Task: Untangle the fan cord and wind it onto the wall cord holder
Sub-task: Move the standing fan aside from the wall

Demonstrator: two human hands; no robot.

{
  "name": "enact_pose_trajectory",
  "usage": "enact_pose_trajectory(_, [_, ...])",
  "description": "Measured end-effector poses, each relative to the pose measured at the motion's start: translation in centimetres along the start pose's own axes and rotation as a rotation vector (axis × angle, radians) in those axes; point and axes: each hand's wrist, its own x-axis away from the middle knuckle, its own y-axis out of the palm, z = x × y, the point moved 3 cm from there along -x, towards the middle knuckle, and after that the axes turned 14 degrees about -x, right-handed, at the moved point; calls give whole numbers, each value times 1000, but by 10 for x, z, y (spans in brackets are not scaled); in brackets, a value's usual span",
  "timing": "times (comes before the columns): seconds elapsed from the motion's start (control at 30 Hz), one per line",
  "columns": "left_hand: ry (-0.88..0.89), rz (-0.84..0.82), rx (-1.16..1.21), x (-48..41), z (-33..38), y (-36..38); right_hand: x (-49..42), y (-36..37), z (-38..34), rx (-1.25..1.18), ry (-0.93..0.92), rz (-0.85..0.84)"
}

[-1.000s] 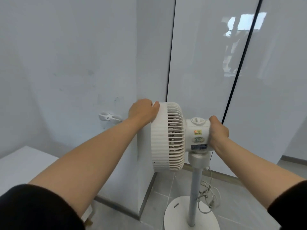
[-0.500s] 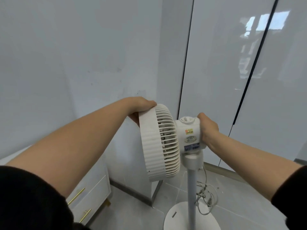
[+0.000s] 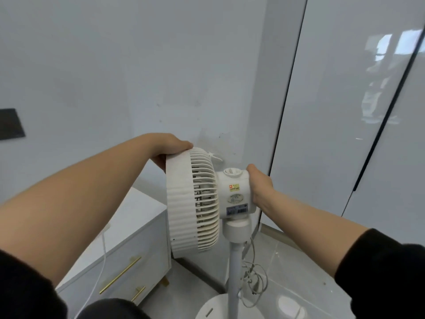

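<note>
Cord [image 3: 253,279] hangs tangled, untouched, while left hand [image 3: 170,147] grips the fan [image 3: 184,203] grille and right hand [image 3: 261,184] its motor, having shifted it nearer the holder [image 3: 215,156].

Fan [image 3: 193,203] matt ribbed white plastic; cabinet doors [image 3: 333,134] glossy; drawer handles [image 3: 120,275] brass-look metal; floor tiles [image 3: 299,284] shiny.

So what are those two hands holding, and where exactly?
Both hold the fan: the left hand grips the top rim of its grille, the right hand the back of its motor housing.
</note>
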Motion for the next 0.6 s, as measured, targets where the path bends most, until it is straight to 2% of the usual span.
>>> enact_pose_trajectory(0.2, [-76,58,-38,-29,-32,-25,-17,49,7,1,31,-59])
enact_pose_trajectory(0.6, [-57,271,-296,-64,-71,-54,-28,97,38,-75,41,-80])
